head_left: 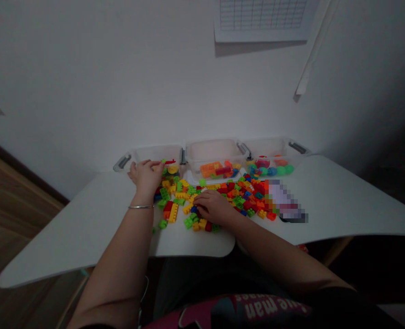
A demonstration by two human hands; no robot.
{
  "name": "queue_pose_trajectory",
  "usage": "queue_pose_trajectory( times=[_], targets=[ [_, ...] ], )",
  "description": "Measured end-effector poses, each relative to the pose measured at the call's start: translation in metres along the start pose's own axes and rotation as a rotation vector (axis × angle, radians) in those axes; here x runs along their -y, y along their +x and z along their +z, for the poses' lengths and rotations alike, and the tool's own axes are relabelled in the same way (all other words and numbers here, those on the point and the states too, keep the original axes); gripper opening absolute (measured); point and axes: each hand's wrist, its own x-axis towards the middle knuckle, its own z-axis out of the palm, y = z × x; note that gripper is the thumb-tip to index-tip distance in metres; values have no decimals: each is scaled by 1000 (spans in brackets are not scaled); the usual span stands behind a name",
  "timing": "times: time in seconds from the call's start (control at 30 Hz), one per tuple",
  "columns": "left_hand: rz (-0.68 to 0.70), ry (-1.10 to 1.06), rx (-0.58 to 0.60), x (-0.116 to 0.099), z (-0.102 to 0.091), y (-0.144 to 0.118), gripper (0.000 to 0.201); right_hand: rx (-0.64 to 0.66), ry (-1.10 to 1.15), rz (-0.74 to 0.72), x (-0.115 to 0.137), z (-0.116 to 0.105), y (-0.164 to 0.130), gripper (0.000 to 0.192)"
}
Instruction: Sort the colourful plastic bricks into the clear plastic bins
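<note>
My left hand [145, 175] reaches toward the left clear bin [154, 154] and pinches a small green brick [163, 161] at its fingertips, close to the bin's front rim. My right hand [212, 205] rests palm down on the pile of loose bricks [246, 194], fingers curled over a few pieces; whether it grips one is hidden. The bricks are red, yellow, green, orange and blue, and they lie spread over the white table [86, 219] between both hands.
Three clear bins stand along the wall: the left one, a middle bin [212, 153] with orange and red bricks, a right bin [274, 151] with round coloured pieces. A blurred patch [286, 201] lies right of the pile. The table's front edge curves inward.
</note>
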Motion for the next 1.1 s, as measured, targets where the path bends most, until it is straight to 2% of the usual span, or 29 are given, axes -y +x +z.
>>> queue_pose_trajectory(
  times=[0.1,0.37,0.57,0.7,0.87,0.93,1.1],
  targets=[
    [-192,61,-3,-6,1,-2,36,-5,-1,5,-1,2,0,20],
    [-215,144,66,-14,-2,-7,40,-4,-2,3,-1,2,-1,19],
    [-169,116,56,-10,-2,-10,39,2,6,2,-1,1,0,21],
    [-117,64,81,-14,-11,-12,40,23,-8,-34,-2,1,1,22],
    [143,-80,138,-27,-31,-27,38,43,-13,-43,0,-2,2,24],
    [220,-20,209,-33,-37,-38,33,46,-17,-44,0,-2,2,25],
    [219,291,314,-41,-43,-73,30,49,0,-30,1,-1,2,24]
  ],
)
